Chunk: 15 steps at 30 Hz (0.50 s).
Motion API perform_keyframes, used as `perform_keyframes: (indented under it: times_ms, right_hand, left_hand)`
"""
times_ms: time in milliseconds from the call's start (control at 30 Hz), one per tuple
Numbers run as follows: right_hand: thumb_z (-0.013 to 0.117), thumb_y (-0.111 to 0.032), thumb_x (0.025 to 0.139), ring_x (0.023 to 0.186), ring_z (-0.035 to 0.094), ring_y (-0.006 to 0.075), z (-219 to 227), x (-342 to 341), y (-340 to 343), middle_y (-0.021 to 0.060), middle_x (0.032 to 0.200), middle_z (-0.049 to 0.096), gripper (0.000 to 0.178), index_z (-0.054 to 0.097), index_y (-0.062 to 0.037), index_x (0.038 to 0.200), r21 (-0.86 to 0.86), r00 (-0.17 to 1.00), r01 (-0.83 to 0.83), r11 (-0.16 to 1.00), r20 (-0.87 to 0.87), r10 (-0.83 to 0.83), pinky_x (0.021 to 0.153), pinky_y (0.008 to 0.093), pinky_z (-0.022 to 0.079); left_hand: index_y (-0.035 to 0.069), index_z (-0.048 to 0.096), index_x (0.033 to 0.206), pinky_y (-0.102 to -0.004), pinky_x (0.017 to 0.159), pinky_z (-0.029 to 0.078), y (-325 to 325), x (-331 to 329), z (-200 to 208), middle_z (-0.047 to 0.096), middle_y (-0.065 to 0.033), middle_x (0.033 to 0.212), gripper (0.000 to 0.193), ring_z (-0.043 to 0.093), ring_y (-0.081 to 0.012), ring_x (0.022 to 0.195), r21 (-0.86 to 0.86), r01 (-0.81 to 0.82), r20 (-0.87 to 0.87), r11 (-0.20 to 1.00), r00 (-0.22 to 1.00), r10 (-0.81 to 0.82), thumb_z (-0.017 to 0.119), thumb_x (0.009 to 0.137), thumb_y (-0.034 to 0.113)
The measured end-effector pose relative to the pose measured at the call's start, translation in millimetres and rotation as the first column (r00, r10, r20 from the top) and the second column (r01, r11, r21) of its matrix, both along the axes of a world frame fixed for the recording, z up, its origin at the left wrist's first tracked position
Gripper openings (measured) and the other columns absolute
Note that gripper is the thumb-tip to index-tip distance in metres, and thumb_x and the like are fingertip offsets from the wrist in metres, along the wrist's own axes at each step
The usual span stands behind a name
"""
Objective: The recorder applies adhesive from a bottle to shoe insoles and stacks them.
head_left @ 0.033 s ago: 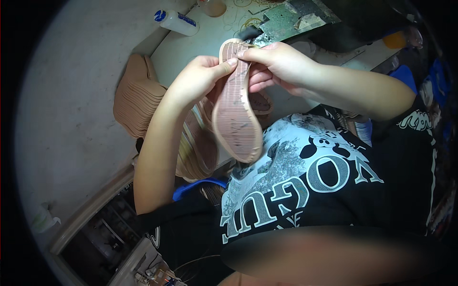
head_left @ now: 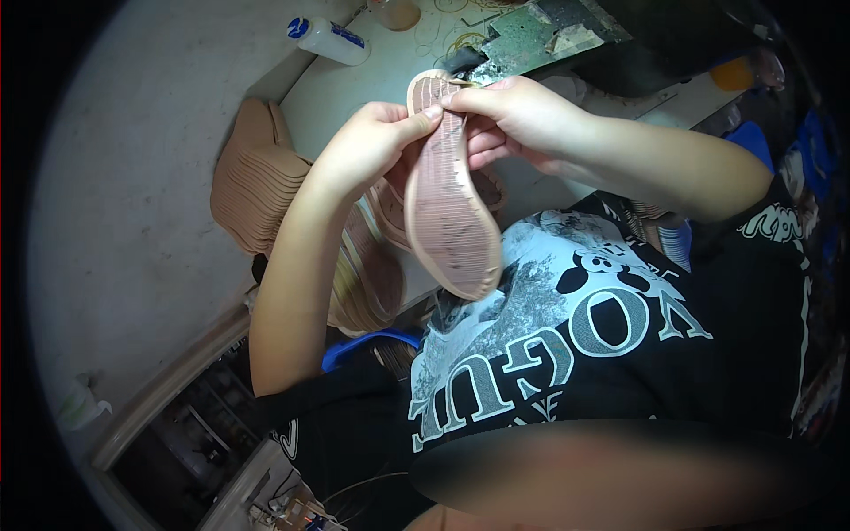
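Note:
A pinkish-brown shoe insole [head_left: 452, 208] with a pale, folded edge and ribbed face hangs between my hands, its wider end down near my shirt. My left hand [head_left: 376, 142] pinches its narrow upper end from the left, thumb on the face. From the right, my right hand [head_left: 518, 115] grips the same end, its thumb close to the left thumb. Fingers behind the insole are partly hidden. Another insole [head_left: 491, 190] lies behind it on the table, mostly covered.
A stack of brown insoles [head_left: 257, 181] leans at the wall; edged insoles [head_left: 376, 279] lie below my left forearm. Farther back are a white bottle [head_left: 328, 42], an amber-filled container [head_left: 394, 13] and a worn green plate [head_left: 540, 40]. A blue rim [head_left: 372, 341] shows below.
The lower, wide end of the insole has swung slightly to the right. Both hands keep their hold at its upper end.

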State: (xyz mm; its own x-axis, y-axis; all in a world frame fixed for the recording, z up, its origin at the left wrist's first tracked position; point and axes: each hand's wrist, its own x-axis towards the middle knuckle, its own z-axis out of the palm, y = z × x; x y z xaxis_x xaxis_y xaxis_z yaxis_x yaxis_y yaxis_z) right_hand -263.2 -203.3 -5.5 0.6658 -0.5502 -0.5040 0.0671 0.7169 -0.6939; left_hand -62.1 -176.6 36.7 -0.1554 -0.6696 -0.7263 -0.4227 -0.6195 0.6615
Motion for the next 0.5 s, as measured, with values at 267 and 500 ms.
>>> perform_keyframes:
  times_ms: [267,500]
  right_hand:
    - [0.073,-0.022,0.088,0.080,0.066,0.0085,2,-45,-6,0.0068,0.095,0.072,0.032,0.069,0.0039,0.106,-0.099,0.902,-0.421,0.902,0.060,0.428,0.074,0.0237,0.053]
    - [0.074,-0.024,0.090,0.085,0.069,0.0108,3,-86,16,0.0113,0.097,0.073,0.036,0.069,0.0065,0.108,-0.125,0.985,-0.174,0.977,-0.031,0.172,0.078,0.0245,0.055]
  left_hand:
    - [0.002,0.064,0.070,-0.0204,0.036,0.039,3,-2,-6,0.060,-0.0070,0.051,0.049,0.050,-0.0100,0.035,0.018,-0.144,-0.074,0.989,0.987,0.145,0.065,0.094,0.044]
    - [0.005,0.061,0.058,-0.0229,0.037,0.028,1,1,-1,0.049,-0.0002,0.045,0.055,0.040,-0.0077,0.036,-0.043,-0.127,-0.031,0.991,0.992,0.126,0.069,0.090,0.049]
